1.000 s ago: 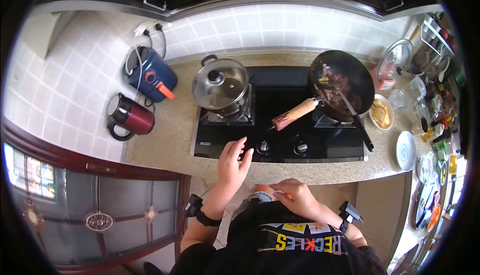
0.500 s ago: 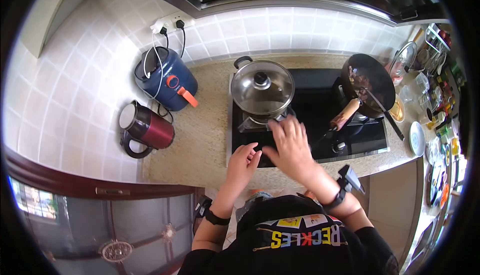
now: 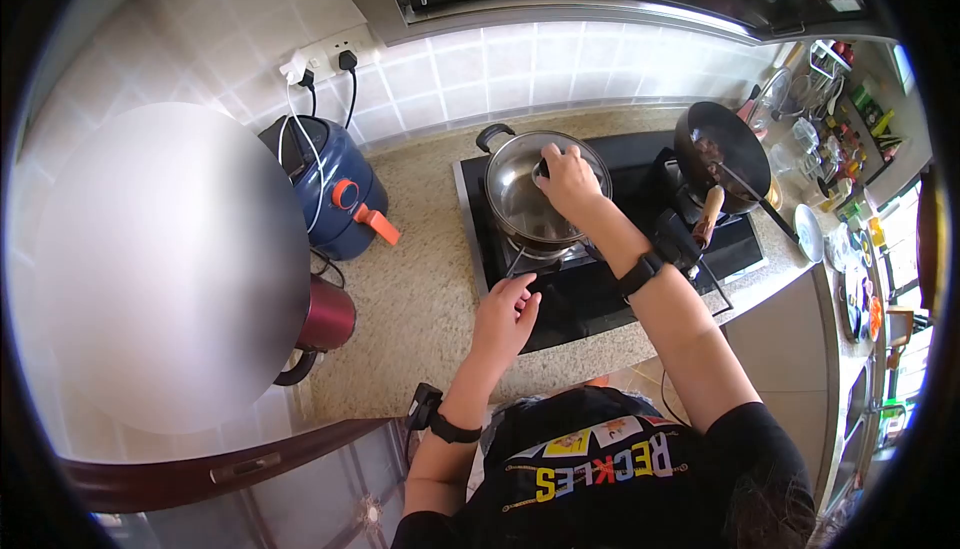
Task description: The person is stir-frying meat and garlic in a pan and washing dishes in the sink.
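Observation:
My right hand [image 3: 572,189] is closed on the black knob of a glass pot lid [image 3: 522,201]. The lid sits over a steel pot [image 3: 541,242] on the left burner, and the hand covers most of the knob. Below the pot, at the front of the black glass hob [image 3: 575,299], my left hand [image 3: 505,319] hovers with loosely curled fingers, the thumb apart and nothing in it. A dark wok [image 3: 735,129] stands on the right burner with pieces of food [image 3: 710,152] and a long-handled utensil [image 3: 760,207] in it.
A blue air fryer [image 3: 345,189] with an orange handle stands left on the speckled counter [image 3: 400,289]. In front of it is a dark red kettle [image 3: 330,314], partly covered by a pale blurred patch. A plate [image 3: 809,234] and crowded kitchenware lie right of the wok.
My right hand has moved up from the front of the pot onto the lid's knob and closed on it. My left hand stays near the hob's front. The view has shifted.

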A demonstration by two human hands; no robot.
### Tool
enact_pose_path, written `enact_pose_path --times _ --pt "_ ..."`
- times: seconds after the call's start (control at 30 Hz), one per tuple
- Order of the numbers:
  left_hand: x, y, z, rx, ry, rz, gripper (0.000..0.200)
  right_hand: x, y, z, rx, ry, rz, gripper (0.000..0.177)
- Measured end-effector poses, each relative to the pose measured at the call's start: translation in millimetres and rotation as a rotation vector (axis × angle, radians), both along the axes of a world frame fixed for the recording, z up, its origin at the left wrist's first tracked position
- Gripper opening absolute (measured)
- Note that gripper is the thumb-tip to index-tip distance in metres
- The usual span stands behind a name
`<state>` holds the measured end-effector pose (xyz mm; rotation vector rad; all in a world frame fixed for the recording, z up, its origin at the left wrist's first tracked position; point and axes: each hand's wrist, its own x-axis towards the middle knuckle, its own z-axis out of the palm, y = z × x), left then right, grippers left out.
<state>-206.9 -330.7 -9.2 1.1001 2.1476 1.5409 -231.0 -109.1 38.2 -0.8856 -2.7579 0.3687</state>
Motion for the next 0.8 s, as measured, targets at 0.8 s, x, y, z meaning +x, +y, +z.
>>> enact_pose_path --times 0.8 --pt "1.6 -6.7 -36.8 -0.091 -0.063 -0.191 0.019 1.4 -25.1 -26.0 0.160 0.152 -0.193 0.073"
